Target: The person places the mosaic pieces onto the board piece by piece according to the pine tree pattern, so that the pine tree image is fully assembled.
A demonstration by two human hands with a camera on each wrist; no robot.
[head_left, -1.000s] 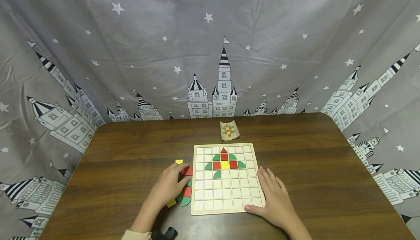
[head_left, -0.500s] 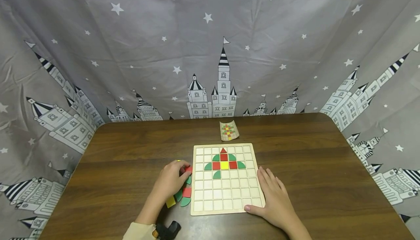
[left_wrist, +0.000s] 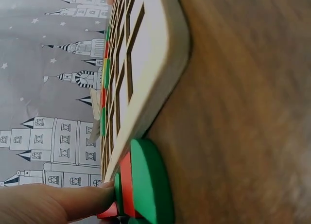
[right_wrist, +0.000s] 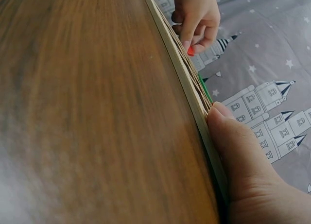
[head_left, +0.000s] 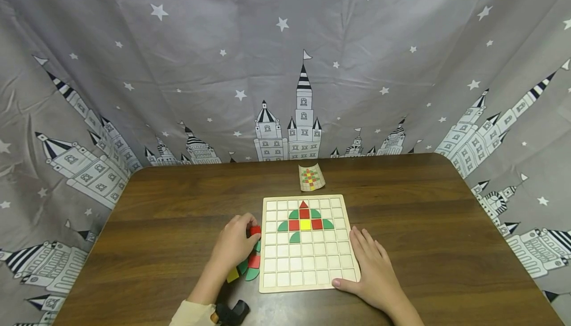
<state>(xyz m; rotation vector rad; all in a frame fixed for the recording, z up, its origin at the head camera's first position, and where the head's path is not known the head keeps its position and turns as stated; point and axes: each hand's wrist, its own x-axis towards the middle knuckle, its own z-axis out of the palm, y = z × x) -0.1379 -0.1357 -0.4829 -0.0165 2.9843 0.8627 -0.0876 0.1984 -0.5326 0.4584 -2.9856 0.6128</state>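
My left hand (head_left: 233,243) is just left of a pale wooden grid board (head_left: 309,264), pinching a red tile (head_left: 256,230) between thumb and fingers. The right wrist view also shows that red tile (right_wrist: 191,51) at the fingertips. Below the hand lie a red square (head_left: 254,261), a green quarter-round piece (head_left: 252,274) and a yellow piece (head_left: 232,275), others partly hidden. On the board, a red triangle, red squares, a yellow square (head_left: 305,224) and green quarter-rounds form a tree-like pattern. My right hand (head_left: 376,271) rests along the board's right edge, thumb on its lower corner.
A small pattern card (head_left: 311,177) lies behind the board, printed with a coloured tree-like figure. The brown wooden table (head_left: 446,227) ends at a grey curtain (head_left: 200,68) with castles and stars. A black strap device (head_left: 233,313) is at my left wrist.
My left hand has shifted slightly up among the loose pieces and now has the red tile lifted at its fingertips. The yellow piece above it is now covered. My right hand stays put.
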